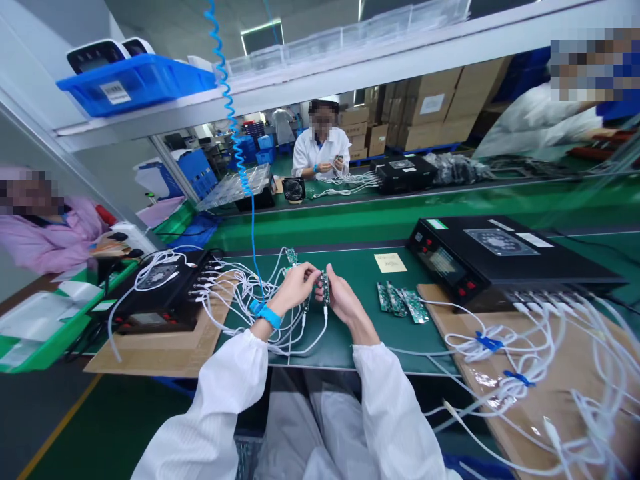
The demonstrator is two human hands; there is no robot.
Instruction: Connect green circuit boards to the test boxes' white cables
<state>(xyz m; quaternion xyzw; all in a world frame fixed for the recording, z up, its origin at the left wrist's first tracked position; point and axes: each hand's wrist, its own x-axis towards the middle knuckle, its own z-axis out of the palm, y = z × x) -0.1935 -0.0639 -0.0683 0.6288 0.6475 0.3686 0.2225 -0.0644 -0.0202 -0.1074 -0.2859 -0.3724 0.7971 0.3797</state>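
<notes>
I am pinching the small circuit board (325, 288) between the fingers of my left hand (296, 285) and right hand (341, 299), clamped above the desk (360, 267), steadying it by the edges, spare boards (401, 301) lying at three o'clock.

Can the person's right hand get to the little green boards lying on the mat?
Probably yes. The green boards lie just right of the right hand, with bare mat between them, but that hand's grip is already shut on a small circuit board.
</notes>
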